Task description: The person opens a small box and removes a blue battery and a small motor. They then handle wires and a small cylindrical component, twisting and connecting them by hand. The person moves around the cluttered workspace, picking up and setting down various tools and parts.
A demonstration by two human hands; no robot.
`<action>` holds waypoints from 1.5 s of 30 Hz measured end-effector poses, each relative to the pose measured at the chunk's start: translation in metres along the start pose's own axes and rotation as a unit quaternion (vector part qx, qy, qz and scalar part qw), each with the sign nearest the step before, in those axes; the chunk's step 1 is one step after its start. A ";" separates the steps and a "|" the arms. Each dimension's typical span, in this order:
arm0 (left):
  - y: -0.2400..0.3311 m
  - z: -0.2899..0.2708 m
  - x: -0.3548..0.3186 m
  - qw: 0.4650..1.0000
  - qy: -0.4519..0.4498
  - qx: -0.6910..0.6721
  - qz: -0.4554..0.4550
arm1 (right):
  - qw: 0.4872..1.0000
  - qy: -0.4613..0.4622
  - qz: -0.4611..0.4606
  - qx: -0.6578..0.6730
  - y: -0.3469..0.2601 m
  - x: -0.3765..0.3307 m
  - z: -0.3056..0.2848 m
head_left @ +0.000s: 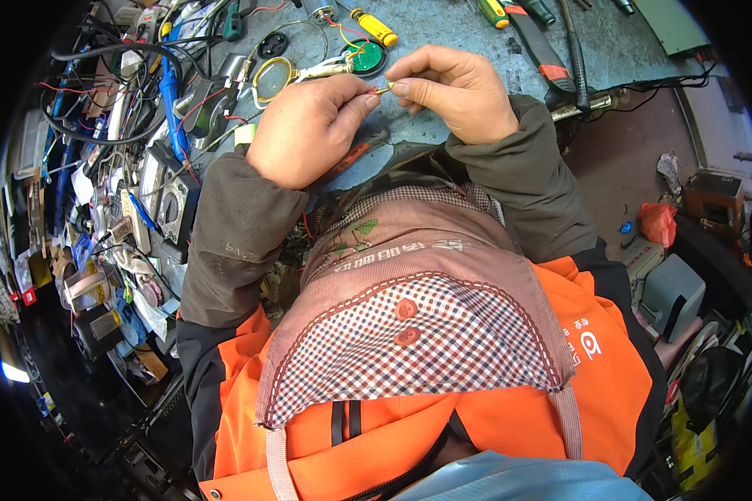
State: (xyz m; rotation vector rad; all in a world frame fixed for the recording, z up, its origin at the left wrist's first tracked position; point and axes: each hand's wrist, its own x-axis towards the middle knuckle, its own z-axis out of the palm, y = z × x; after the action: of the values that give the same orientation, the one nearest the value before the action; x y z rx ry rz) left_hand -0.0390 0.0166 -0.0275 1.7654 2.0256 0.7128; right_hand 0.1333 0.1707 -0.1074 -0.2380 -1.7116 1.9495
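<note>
My left hand (307,127) and my right hand (458,90) meet over the near edge of the blue-grey workbench. Thumb and forefinger of each are pinched on a thin wire (383,90), with red and yellow showing in the small gap between the fingertips. I cannot tell whether it is one wire or two ends joined. Just beyond the fingers lies a round green circuit board (364,58) in a black rim, with thin wires running to it. A ring-shaped yellow coil (272,80) sits beyond my left hand, beside a white cable end.
A yellow-handled screwdriver (374,27) lies farther back. At the back right are a red-and-black handled tool (541,48) and a green-and-yellow handle (493,12). Tangled cables, a blue pen-like tool (172,96) and a multimeter (175,209) crowd the left.
</note>
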 end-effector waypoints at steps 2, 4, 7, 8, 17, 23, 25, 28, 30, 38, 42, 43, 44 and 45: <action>0.000 0.001 0.000 1.000 0.004 -0.005 0.000 | 1.000 -0.002 0.000 0.008 0.000 0.001 0.000; -0.001 0.002 0.000 1.000 0.010 -0.014 0.001 | 1.000 0.003 0.003 0.023 0.000 0.001 0.001; -0.003 0.001 0.000 0.999 0.019 -0.031 -0.002 | 1.000 0.010 0.001 0.028 0.001 0.001 0.000; -0.003 0.001 0.000 0.999 0.018 -0.035 -0.007 | 1.000 0.014 -0.004 0.020 0.002 0.001 0.001; 0.051 -0.107 -0.056 0.922 0.030 -0.371 -0.104 | 0.955 0.154 -0.023 -0.254 -0.001 0.018 -0.048; 0.069 -0.138 -0.086 0.966 0.053 -0.253 -0.005 | 0.951 0.194 0.005 -0.239 -0.003 0.041 -0.052; 0.069 -0.130 -0.076 0.978 0.054 -0.200 0.009 | 0.951 0.203 0.008 -0.232 0.005 0.054 -0.053; 0.058 -0.112 -0.034 0.991 0.046 -0.120 0.042 | 0.930 0.211 0.001 -0.300 0.012 0.060 -0.061; 0.045 -0.097 0.005 0.995 0.047 -0.061 0.062 | 0.912 0.218 0.011 -0.348 0.013 0.062 -0.060; -0.037 -0.013 0.173 0.979 -0.041 0.171 0.102 | 0.861 0.213 -0.013 -0.461 0.010 0.067 -0.055; -0.016 -0.006 0.182 0.957 -0.127 0.259 0.019 | 0.850 0.226 -0.001 -0.475 0.011 0.072 -0.056; -0.012 -0.007 0.182 0.950 -0.133 0.281 0.027 | 0.846 0.230 0.003 -0.481 0.011 0.072 -0.057; -0.006 -0.010 0.180 0.942 -0.139 0.303 0.034 | 0.850 0.239 -0.004 -0.469 0.013 0.072 -0.059; -0.002 -0.019 0.176 0.947 -0.099 0.301 0.047 | 0.854 0.247 -0.011 -0.458 0.017 0.072 -0.061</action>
State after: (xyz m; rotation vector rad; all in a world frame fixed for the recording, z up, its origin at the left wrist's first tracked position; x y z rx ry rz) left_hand -0.0789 0.1876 -0.0032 2.1582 2.1657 -0.0939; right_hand 0.0957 0.2580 -0.1197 -0.9532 -2.0894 0.7812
